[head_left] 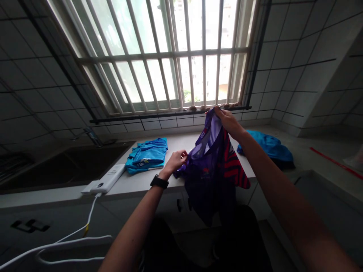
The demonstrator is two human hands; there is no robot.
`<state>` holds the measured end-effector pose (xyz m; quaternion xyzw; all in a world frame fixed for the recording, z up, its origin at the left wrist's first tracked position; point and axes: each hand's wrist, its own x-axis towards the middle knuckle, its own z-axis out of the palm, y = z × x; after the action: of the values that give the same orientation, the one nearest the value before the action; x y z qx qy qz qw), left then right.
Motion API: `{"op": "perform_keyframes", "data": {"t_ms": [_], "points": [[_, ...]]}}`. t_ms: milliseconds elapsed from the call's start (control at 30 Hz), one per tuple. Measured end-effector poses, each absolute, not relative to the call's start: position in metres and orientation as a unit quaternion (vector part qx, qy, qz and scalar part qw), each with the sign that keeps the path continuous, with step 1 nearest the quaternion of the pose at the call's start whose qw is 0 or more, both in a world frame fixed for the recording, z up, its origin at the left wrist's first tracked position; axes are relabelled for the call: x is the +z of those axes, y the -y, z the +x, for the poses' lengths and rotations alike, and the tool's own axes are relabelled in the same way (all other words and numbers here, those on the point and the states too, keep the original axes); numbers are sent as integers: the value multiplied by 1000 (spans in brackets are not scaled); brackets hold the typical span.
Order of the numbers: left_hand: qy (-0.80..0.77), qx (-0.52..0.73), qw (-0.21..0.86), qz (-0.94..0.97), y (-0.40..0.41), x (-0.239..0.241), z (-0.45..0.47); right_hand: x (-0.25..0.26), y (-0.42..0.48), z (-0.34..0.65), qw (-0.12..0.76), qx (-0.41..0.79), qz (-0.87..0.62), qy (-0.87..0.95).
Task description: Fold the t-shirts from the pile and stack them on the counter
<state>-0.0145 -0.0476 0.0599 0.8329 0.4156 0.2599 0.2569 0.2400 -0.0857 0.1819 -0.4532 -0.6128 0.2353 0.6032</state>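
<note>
A purple sports shirt (205, 172) with a red-and-dark zigzag panel hangs between my hands over the front edge of the counter. My right hand (228, 121) is raised near the window sill, its fingers closed on the shirt's shoulder by the neck opening. Lower and to the left, my left hand (177, 160) pinches the other side of the shirt; a black watch band is on that wrist. Left of it, a folded blue shirt (149, 155) lies on the white counter (177, 140). Crumpled blue clothing (268, 145) rests beyond my right forearm.
A dark sink (70, 162) with a faucet (93, 136) is on the left. In front of it, a white power strip (109, 178) with a white cable (90, 211) lies at the counter edge. A red strip (336, 162) lies on the right. Behind stands a barred window (167, 56).
</note>
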Motion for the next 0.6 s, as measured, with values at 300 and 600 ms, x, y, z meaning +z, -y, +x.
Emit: {"op": "perform_keyframes", "data": {"t_ms": [300,600], "points": [[-601,452,68,656,-6,143,-73,165,96,303,419,183,-542,705],[-618,411,78,666,11,185,-60,130,80,287,433,-86,-725,529]]}}
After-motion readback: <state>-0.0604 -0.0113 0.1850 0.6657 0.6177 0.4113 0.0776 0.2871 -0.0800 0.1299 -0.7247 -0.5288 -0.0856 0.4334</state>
